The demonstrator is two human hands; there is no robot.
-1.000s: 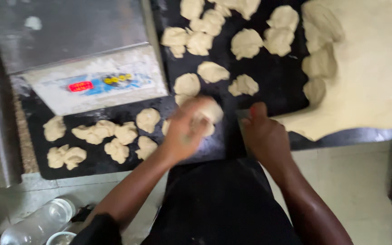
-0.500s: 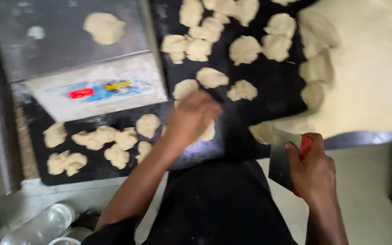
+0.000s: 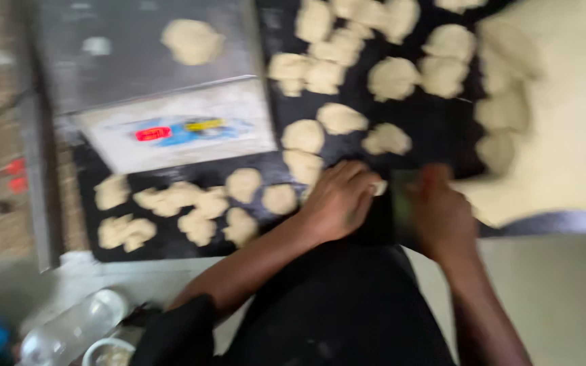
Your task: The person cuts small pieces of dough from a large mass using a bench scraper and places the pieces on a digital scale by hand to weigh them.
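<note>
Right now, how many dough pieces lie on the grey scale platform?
1: a single dough piece on the scale platform, top left. Blur may hide smaller bits.

Black work surface (image 3: 435, 129): crowded. Cut dough pieces (image 3: 391, 78) lie scattered over its far and middle parts, with narrow dark lanes between them; a second cluster of dough pieces (image 3: 171, 203) fills the near left strip. The large dough sheet (image 3: 571, 122) blocks the whole right side. The scale (image 3: 164, 102), a raised metal platform with one dough lump (image 3: 192, 41) on top, closes off the far left. Left hand (image 3: 340, 200) and right hand (image 3: 439, 213) sit close together at the near edge, leaving only a thin gap between them. Open dark patch: just beyond the hands, between the middle pieces and the sheet. A plastic bottle (image 3: 69, 332) and a cup (image 3: 106, 352) stand at the near left, below the table edge.
</note>
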